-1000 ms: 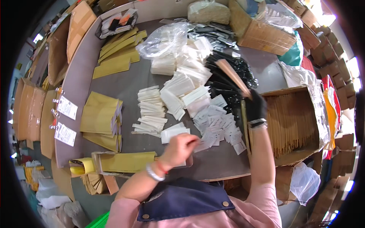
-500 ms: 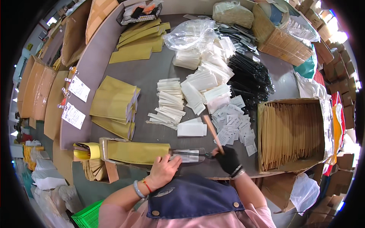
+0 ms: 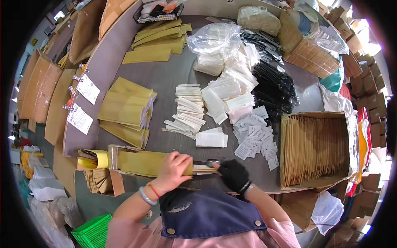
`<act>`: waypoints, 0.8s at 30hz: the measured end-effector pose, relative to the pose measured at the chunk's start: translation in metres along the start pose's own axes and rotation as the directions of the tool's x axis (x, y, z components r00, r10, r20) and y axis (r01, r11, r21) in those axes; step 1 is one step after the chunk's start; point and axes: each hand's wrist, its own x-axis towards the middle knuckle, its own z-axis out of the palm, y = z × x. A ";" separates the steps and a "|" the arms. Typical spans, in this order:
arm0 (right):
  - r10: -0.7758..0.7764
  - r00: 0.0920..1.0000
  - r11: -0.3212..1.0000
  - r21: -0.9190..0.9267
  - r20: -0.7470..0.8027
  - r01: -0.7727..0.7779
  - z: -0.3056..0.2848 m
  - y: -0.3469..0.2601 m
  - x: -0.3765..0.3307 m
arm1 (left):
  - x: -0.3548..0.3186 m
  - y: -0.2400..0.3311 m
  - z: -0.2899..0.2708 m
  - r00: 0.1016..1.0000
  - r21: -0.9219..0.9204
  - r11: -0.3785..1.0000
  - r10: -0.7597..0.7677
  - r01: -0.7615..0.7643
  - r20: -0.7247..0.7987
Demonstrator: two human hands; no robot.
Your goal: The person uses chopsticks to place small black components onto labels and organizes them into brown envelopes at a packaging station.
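Note:
A long yellow-brown paper envelope (image 3: 140, 162) lies lengthwise at the table's front edge. My bare left hand (image 3: 171, 169) is closed over its right end, thumb on the near side. From that end stick out a dark slim item in clear plastic (image 3: 201, 162) and something pale and flat beneath it. My right hand (image 3: 232, 174), in a black fingerless glove, is closed at their outer end. Between its fingertips shows the tip of a light brown flat stick (image 3: 215, 165); most of it is hidden.
Envelope stacks (image 3: 124, 109) lie left. White paper packets (image 3: 190, 109), printed cards (image 3: 254, 136) and black plastic-wrapped items (image 3: 273, 87) cover the middle. At right stands a carton (image 3: 285, 149) full of brown envelopes. A yellow holder (image 3: 101, 159) sits at front left.
My right hand has moved left to the envelope's mouth, and the stick it held slanting up is now low against it. My left hand has shifted slightly left and up on the envelope.

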 end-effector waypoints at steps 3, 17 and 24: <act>-0.088 0.973 0.955 0.259 -0.212 0.143 0.012 -0.014 0.021 | 0.016 0.015 0.005 0.999 -0.010 0.999 0.030 -0.030 -0.020; 0.149 0.973 0.988 -0.008 -0.177 -0.153 -0.024 -0.033 0.030 | 0.042 0.015 0.007 0.953 0.218 0.949 0.172 -0.228 0.248; 0.183 0.960 0.972 -0.111 -0.211 -0.209 -0.087 -0.013 0.013 | 0.062 -0.024 -0.087 0.951 0.148 0.949 0.251 -0.279 0.178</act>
